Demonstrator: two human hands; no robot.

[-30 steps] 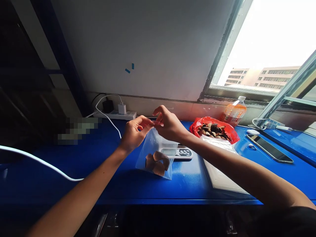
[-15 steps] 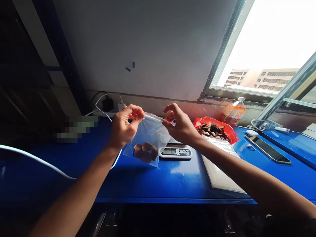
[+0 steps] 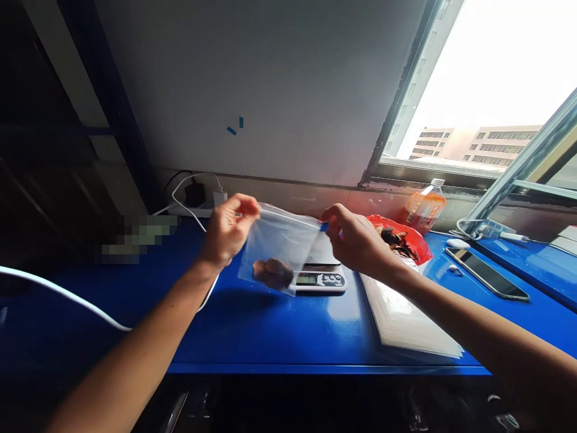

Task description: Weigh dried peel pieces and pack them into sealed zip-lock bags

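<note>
My left hand (image 3: 229, 231) pinches the upper left corner of a clear zip-lock bag (image 3: 282, 237), which hangs above the blue table. Several brown, curved dried pieces (image 3: 273, 273) lie at the bottom of the bag. My right hand (image 3: 354, 237) has its fingers curled at the bag's upper right corner, at the end of the zip strip; the fingertips are partly hidden. Behind and below the bag stands a small white digital scale (image 3: 331, 281) with a display and buttons, its left part covered by the bag.
A stack of clear bags (image 3: 410, 325) lies under my right forearm. Behind it are a red plastic bag (image 3: 421, 249) of dried pieces and an orange drink bottle (image 3: 425, 207). A phone (image 3: 489, 273) rests at right. White cables (image 3: 67, 291) cross the left side.
My right hand has slid right along the zip strip to the bag's far corner. The bag now hangs flatter and slightly further right, and its pieces have shifted together.
</note>
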